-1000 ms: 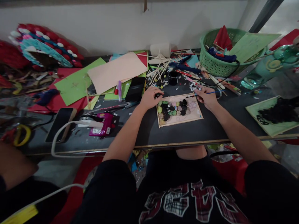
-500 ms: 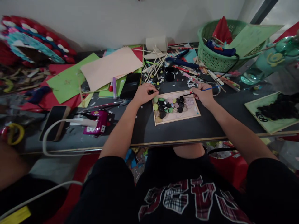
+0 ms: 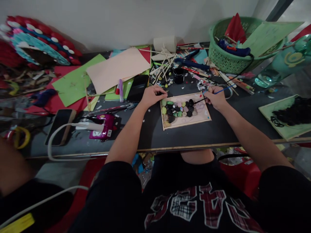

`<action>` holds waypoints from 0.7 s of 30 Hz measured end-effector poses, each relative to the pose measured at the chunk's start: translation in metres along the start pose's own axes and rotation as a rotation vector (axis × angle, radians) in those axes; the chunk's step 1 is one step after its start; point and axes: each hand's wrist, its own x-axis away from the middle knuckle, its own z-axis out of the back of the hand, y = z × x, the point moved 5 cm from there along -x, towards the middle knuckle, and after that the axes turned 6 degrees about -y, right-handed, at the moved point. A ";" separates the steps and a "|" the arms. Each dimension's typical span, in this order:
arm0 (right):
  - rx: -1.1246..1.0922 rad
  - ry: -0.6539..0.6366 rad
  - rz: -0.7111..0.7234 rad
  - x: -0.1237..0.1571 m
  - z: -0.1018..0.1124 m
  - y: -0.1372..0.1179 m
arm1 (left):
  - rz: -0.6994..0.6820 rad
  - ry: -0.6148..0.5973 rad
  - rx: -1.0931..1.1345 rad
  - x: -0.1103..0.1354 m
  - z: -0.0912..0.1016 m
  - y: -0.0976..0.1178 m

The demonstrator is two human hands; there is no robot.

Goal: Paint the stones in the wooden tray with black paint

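Note:
A pale framed board [image 3: 187, 122] lies on the dark table, partly covered with rows of colored and black stones [image 3: 179, 109]. My left hand [image 3: 155, 96] is at its upper left corner, fingers curled and fingertips pinched on the frame's edge. At the upper right corner, my right hand [image 3: 215, 96] grips a thin paintbrush [image 3: 224, 89] with a blue handle. Its dark tip reaches in over the board beside the black stones at the right end of the upper row. A small black pot [image 3: 178, 75] stands behind the board.
Sticks [image 3: 163, 66], pliers [image 3: 191, 63] and paper scraps clutter the back. A green basket [image 3: 221, 58] and bottle [image 3: 269, 76] stand right, near a second board [image 3: 274, 121]. Phones [image 3: 138, 88], colored paper [image 3: 116, 69] and a purple power adapter [image 3: 103, 127] lie left. Another person's arm [image 3: 13, 168] shows at far left.
The view has shifted slightly. The brush tip has moved a little right and toward me, with the right hand drawn slightly back. My left hand stays at the board's corner.

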 end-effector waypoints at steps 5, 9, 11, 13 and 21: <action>0.001 0.034 -0.016 0.001 0.000 -0.002 | 0.018 0.037 0.026 -0.002 0.000 -0.003; 0.024 -0.057 0.019 0.004 -0.002 -0.006 | 0.011 0.051 0.034 -0.002 0.000 -0.003; -0.009 -0.040 0.014 0.004 0.000 -0.006 | 0.011 0.051 0.034 -0.002 -0.001 -0.003; -0.039 0.029 0.009 0.003 0.003 -0.006 | 0.012 0.061 0.026 -0.002 -0.001 -0.002; 0.005 -0.097 0.048 0.006 0.000 -0.009 | 0.001 0.076 -0.011 0.001 -0.001 0.005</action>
